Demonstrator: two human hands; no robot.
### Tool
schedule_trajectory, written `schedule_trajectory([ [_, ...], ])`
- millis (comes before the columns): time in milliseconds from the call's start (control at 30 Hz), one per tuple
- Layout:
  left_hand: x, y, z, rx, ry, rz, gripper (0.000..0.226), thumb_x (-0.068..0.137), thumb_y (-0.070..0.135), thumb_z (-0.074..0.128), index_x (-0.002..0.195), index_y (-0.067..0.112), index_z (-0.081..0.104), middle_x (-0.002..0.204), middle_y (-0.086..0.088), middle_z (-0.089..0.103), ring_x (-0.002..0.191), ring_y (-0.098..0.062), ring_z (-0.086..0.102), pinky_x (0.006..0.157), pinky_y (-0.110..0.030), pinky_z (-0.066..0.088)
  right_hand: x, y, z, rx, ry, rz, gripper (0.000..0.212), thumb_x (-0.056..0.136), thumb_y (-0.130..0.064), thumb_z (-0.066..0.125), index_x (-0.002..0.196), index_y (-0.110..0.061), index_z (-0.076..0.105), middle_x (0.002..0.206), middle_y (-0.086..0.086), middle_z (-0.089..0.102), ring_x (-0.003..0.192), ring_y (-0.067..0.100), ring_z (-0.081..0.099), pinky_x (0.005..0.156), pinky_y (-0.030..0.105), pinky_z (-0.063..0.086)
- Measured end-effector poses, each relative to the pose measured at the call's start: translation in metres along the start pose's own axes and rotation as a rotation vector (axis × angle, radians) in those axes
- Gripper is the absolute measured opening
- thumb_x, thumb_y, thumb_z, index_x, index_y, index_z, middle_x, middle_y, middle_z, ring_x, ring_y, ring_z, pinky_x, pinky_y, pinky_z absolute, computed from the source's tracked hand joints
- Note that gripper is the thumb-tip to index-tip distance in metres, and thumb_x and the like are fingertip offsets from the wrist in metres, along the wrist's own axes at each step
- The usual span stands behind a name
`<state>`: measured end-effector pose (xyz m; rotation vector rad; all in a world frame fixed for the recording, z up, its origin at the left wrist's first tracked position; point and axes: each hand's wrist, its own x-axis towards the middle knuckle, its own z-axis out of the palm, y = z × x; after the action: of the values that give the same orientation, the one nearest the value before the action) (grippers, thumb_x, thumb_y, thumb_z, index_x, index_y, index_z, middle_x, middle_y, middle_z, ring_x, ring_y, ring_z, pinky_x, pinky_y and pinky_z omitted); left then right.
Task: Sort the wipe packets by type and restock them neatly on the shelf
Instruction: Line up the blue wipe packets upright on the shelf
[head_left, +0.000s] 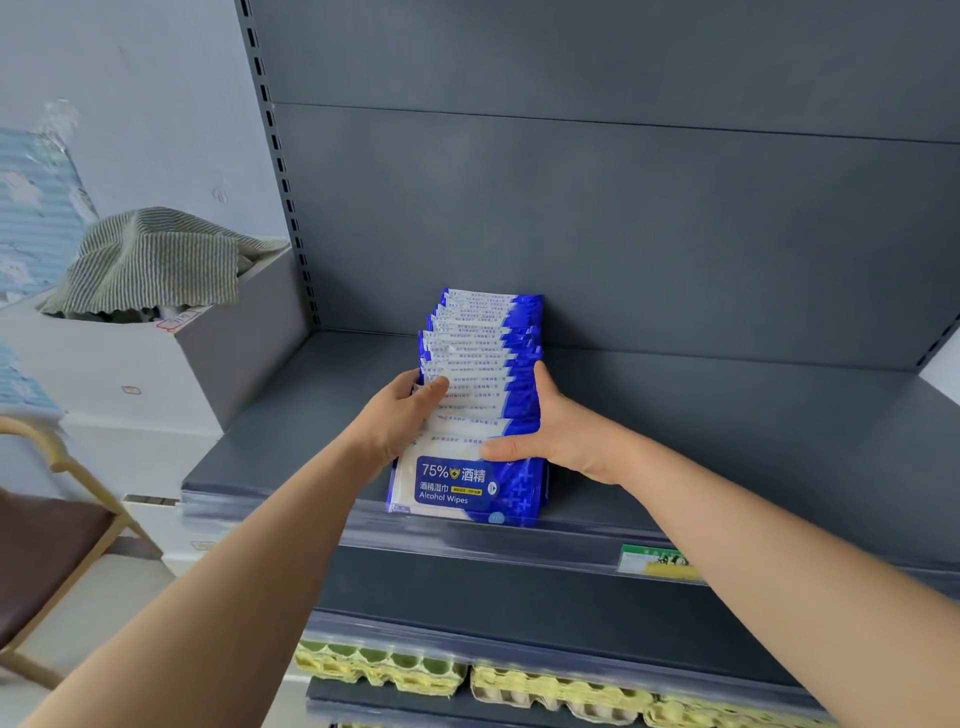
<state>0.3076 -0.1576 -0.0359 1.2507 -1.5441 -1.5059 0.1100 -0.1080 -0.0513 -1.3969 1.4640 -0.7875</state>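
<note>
Many wipe packets (472, 353) gripped between fingers (543, 382).

Row of packets (475, 364): behind the front one only top strips show, print too small to read. Left hand (400, 410): fingertips tucked out of sight at row's left side. Shelf label (655, 562) blurred. Egg trays (545, 688) and chair (52, 551) cut by frame edges.

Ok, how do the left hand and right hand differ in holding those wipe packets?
The left hand grips the white left edge of the wipe packets, thumb laid over their tops; the right hand clasps the blue right edge, thumb across the front packet. The left hand's thumb sits further back along the row than the right hand's. Both hold the same row on the shelf.
</note>
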Motion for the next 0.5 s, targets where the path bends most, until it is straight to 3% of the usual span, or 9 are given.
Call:
schedule_trajectory([
  [67,0.005,-0.001,-0.004,0.041,0.039,0.035,0.031,0.094,0.042,0.054,0.116,0.02,0.053,0.106,-0.002,0.07,0.089,-0.025,0.071,0.086,-0.045,0.056,-0.003,-0.005,-0.005,-0.017,0.018,-0.012,0.143,0.035,-0.058,0.093,0.149,-0.037,0.008,0.15,-0.011,0.035,0.133,0.011,0.042,0.108,0.043,0.04],
  [133,0.015,0.003,-0.011,0.088,0.102,0.081,0.05,0.092,0.048,0.054,0.129,0.015,0.048,0.124,-0.003,0.063,0.106,-0.024,0.065,0.097,-0.047,0.049,-0.006,-0.015,-0.012,-0.001,0.107,-0.044,0.125,0.044,-0.059,0.089,0.145,-0.031,0.022,0.148,-0.009,0.037,0.132,0.008,0.041,0.111,0.04,0.035],
  [200,0.028,0.01,-0.018,0.119,0.148,0.114,0.071,0.09,0.055,0.052,0.145,0.013,0.034,0.144,-0.002,0.046,0.126,-0.022,0.049,0.108,-0.045,0.038,-0.005,-0.022,-0.021,0.02,0.186,-0.064,0.111,0.062,-0.051,0.083,0.148,-0.023,0.019,0.15,-0.01,0.03,0.131,0.005,0.034,0.112,0.032,0.029],
  [267,0.043,0.017,-0.024,0.131,0.141,0.104,0.077,0.091,0.057,0.049,0.151,0.015,0.025,0.152,0.001,0.035,0.135,-0.021,0.038,0.112,-0.042,0.032,0.003,-0.026,-0.029,0.054,0.244,-0.056,0.104,0.075,-0.05,0.073,0.151,-0.019,0.01,0.154,-0.008,0.023,0.132,0.005,0.03,0.108,0.027,0.027],
  [400,0.071,0.023,-0.024,0.134,0.085,0.022,0.079,0.091,0.056,0.049,0.153,0.019,0.018,0.154,0.002,0.032,0.138,-0.021,0.036,0.115,-0.044,0.028,0.03,-0.03,-0.027,0.232,0.285,0.034,0.09,0.09,-0.047,0.058,0.152,-0.021,-0.002,0.157,-0.006,0.023,0.137,0.011,0.033,0.098,0.026,0.026],
  [500,0.082,0.025,-0.014,0.034,-0.016,-0.028,0.058,0.096,0.044,0.048,0.144,0.015,0.034,0.132,0.001,0.055,0.119,-0.022,0.055,0.107,-0.047,0.04,0.046,-0.033,-0.021,0.33,0.285,0.084,0.068,0.095,-0.044,0.051,0.149,-0.027,0.013,0.147,-0.001,0.043,0.122,0.015,0.051,0.1,0.032,0.039],
])
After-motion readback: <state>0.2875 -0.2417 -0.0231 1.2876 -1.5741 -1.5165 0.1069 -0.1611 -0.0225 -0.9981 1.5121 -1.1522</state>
